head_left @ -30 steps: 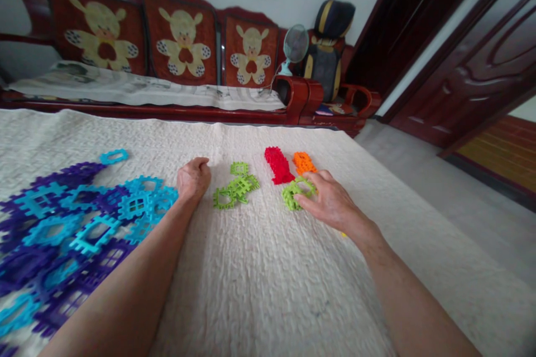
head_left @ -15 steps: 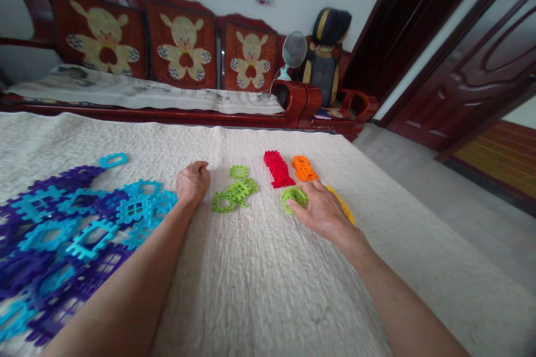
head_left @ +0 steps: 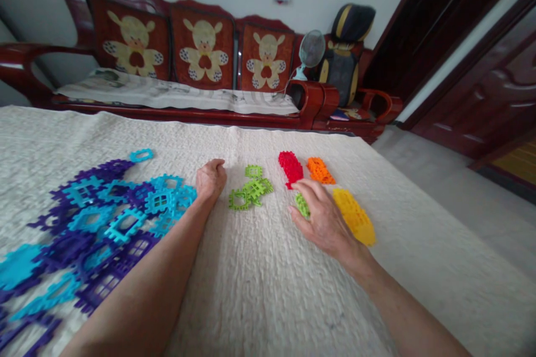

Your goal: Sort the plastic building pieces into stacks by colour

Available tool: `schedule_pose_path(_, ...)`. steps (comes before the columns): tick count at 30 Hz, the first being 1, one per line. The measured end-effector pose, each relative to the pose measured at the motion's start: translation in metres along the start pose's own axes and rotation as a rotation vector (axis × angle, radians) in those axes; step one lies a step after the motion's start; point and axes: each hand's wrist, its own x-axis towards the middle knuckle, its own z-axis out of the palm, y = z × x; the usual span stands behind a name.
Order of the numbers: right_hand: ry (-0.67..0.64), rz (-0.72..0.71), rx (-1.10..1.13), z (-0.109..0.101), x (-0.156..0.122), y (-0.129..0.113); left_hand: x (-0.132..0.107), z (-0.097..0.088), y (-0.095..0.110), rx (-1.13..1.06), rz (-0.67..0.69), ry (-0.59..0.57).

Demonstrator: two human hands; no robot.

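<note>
My right hand (head_left: 319, 216) is around a small stack of light-green toothed plastic building pieces (head_left: 302, 206), thumb on one side and fingers on the other; part of the stack is hidden by the hand. My left hand (head_left: 211, 179) rests on the cloth in a loose fist, with no piece showing in it. It lies between loose green building pieces (head_left: 251, 189) on its right and a spread of blue building pieces (head_left: 125, 224) and purple building pieces (head_left: 69, 251) on its left. Just beyond my right fingertips is a red stack (head_left: 290, 166).
An orange stack (head_left: 320, 170) and a yellow stack (head_left: 354, 216) lie to the right of the red one. A white textured cloth (head_left: 251, 290) covers the table. Behind it stand a wooden sofa (head_left: 188, 113) with bear cushions and a small fan (head_left: 312, 49).
The view has turned left, so everything sits further right in the picture. My right hand has shifted slightly around the green stack, baring the yellow one. My left hand stays put.
</note>
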Motion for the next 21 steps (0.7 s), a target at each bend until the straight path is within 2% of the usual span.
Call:
schedule_pose_path(4, -0.164, -0.168, 0.08, 0.035, 0.014, -0.038, -0.001, 0.0, -0.001, -0.028, -0.003, 0.001)
schedule_pose_path(8, -0.218, -0.221, 0.001, 0.062, 0.037, -0.062, -0.001, 0.001, -0.002, -0.05, 0.012, 0.004)
schedule_pose_path(12, -0.237, -0.209, -0.059, 0.072, 0.047, -0.062, 0.0, 0.002, -0.003, -0.043, 0.006, 0.003)
schedule_pose_path(17, -0.242, -0.218, -0.069, 0.077, 0.042, -0.057, 0.0, 0.001, -0.003, -0.012, -0.019, -0.012)
schedule_pose_path(21, -0.238, -0.207, -0.075, 0.08, 0.039, -0.061, 0.001, 0.002, -0.004, 0.031, 0.017, -0.024)
